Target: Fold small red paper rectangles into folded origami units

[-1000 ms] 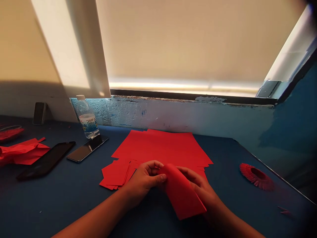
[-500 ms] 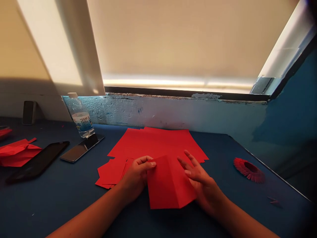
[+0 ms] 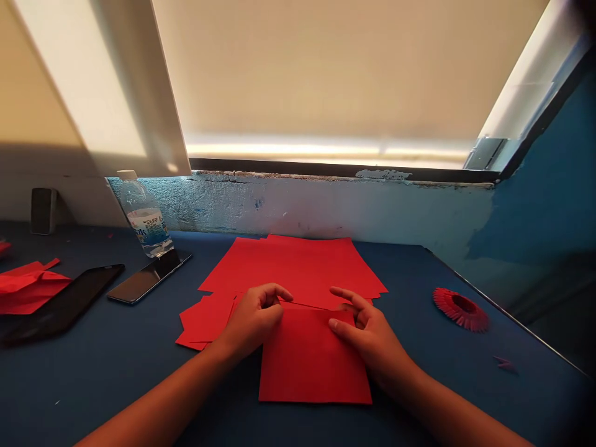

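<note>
A red sheet of paper stands in front of me, its lower edge close to the blue tabletop. Two edges show along its top, so it looks folded. At its upper left corner, my left hand pinches it with the thumb in front and the index finger reaching over the top. My right hand grips the upper right side, thumb on the front face and fingers partly hidden behind. Behind the hands lies a stack of large red sheets. Smaller red paper pieces lie beside my left hand.
On the left are a water bottle, a smartphone, a dark tablet-like device and folded red paper. A small dark upright object stands near the wall. To the right lies a fringed red paper ring near the table's edge.
The paper has turned from an angled, creased position to face me squarely and has come slightly lower. My right hand, earlier spread at its side, now grips it. The view has shifted slightly.
</note>
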Motion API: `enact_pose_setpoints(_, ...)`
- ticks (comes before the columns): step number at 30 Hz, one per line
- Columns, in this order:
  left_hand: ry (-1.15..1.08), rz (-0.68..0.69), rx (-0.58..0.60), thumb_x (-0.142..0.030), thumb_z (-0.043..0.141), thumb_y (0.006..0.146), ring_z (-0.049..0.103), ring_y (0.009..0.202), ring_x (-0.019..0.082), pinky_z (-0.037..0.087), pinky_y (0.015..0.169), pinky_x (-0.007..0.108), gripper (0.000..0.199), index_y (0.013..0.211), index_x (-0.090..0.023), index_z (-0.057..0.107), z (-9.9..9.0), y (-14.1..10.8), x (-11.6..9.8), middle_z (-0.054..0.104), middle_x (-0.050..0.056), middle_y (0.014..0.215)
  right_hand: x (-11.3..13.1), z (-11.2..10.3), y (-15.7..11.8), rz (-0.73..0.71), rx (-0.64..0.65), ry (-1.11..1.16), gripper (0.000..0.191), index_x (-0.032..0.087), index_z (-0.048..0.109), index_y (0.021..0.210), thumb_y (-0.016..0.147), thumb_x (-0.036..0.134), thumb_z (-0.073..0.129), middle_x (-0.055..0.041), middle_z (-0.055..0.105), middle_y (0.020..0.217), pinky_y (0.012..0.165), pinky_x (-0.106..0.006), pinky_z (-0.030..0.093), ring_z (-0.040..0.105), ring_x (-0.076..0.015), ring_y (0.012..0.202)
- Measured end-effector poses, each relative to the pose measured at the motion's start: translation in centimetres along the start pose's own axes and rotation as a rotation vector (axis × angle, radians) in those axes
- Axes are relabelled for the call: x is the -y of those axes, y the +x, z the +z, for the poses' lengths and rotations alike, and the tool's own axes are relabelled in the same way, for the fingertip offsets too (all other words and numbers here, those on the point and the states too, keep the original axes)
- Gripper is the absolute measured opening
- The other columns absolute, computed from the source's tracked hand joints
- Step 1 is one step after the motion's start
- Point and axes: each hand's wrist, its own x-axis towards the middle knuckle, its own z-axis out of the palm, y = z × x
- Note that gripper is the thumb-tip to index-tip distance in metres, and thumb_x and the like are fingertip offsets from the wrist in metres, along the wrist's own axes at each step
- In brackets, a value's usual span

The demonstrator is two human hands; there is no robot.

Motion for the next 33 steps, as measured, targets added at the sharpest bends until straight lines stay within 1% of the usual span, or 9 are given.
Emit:
enact_pose_setpoints(4,0.228,0.108,0.174,-0.026,0.053,0.071,0.050,0.059,0.015,0.031,0.051,0.023,0.018,0.070,-0.016,0.068,0.3,-0.4,-0.3,0.057,0.002,0.062,0.3,-0.2,-0.3,-0.012,0.086,-0.162,0.049,0.023,0.053,0.116,0.070,0.034,0.068,-0.0018,0.060,0.086,0.063,-0.029,0.049,0.061,-0.0178,0.073)
enact_pose_setpoints(7,0.319,0.175,0.182,-0.030,0.056,0.071,0.052,0.059,0.015,0.031,0.051,0.023,0.019,0.068,-0.016,0.069,0.6,-0.7,-0.4,0.060,0.002,0.060,0.4,-0.2,-0.5,-0.034,0.122,-0.242,0.042,0.023,0.055,0.111,0.073,0.035,0.065,-0.0024,0.060,0.088,0.064,-0.029,0.049,0.061,-0.0181,0.075)
enact_pose_setpoints(11,0.385,0.208,0.154,-0.027,0.057,0.071,0.056,0.064,0.017,0.035,0.054,0.023,0.016,0.071,-0.017,0.070,0.4,-0.7,-0.7,0.064,0.003,0.068,0.3,-0.1,-0.4,-0.007,0.076,-0.192,0.040,0.023,0.057,0.108,0.071,0.038,0.066,-0.0013,0.060,0.085,0.060,-0.029,0.048,0.061,-0.0180,0.071)
enact_pose_setpoints(14,0.357,0.189,0.228,-0.024,0.055,0.072,0.059,0.068,0.017,0.037,0.055,0.022,0.019,0.081,-0.018,0.071,0.0,-0.5,-0.8,0.067,0.003,0.074,0.5,0.0,-0.5,-0.021,0.079,-0.208,0.036,0.022,0.060,0.102,0.070,0.038,0.067,-0.0027,0.062,0.089,0.064,-0.029,0.049,0.062,-0.0192,0.075)
enact_pose_setpoints(17,0.367,0.173,0.303,-0.025,0.053,0.075,0.058,0.068,0.017,0.037,0.055,0.022,0.021,0.080,-0.017,0.071,-0.1,-0.4,-0.6,0.067,0.004,0.072,0.9,0.0,-0.7,-0.019,0.107,-0.277,0.031,0.022,0.062,0.097,0.071,0.038,0.067,-0.0044,0.064,0.095,0.068,-0.031,0.050,0.062,-0.0214,0.081)
enact_pose_setpoints(21,0.375,0.123,0.294,-0.030,0.053,0.076,0.056,0.067,0.017,0.036,0.054,0.022,0.023,0.075,-0.016,0.070,0.0,-0.3,0.0,0.065,0.004,0.070,1.0,0.1,-0.8,0.005,0.148,-0.292,0.024,0.020,0.063,0.089,0.074,0.039,0.063,-0.0040,0.066,0.087,0.064,-0.029,0.049,0.063,-0.0209,0.077)
enact_pose_setpoints(23,0.298,0.096,0.311,-0.032,0.053,0.077,0.056,0.069,0.017,0.036,0.055,0.022,0.023,0.078,-0.016,0.069,0.1,-0.2,0.1,0.065,0.004,0.074,1.0,0.1,-0.8,-0.019,0.121,-0.313,0.022,0.020,0.063,0.084,0.075,0.039,0.062,-0.0032,0.066,0.080,0.061,-0.028,0.048,0.062,-0.0196,0.073)
enact_pose_setpoints(26,0.195,0.063,0.323,-0.034,0.052,0.078,0.055,0.069,0.017,0.037,0.056,0.022,0.025,0.079,-0.015,0.069,0.3,0.0,0.3,0.064,0.005,0.075,1.0,0.2,-0.8,-0.060,0.079,-0.353,0.022,0.019,0.064,0.079,0.074,0.040,0.062,-0.0031,0.067,0.077,0.060,-0.028,0.047,0.062,-0.0194,0.072)
enact_pose_setpoints(33,0.139,0.039,0.276,-0.038,0.055,0.076,0.051,0.060,0.014,0.034,0.052,0.021,0.027,0.071,-0.015,0.066,1.0,-0.2,0.9,0.060,0.003,0.067,0.3,0.1,-0.6,-0.179,0.052,-0.453,0.021,0.020,0.068,0.087,0.075,0.036,0.062,-0.0052,0.069,0.094,0.076,-0.033,0.048,0.062,-0.0231,0.091)
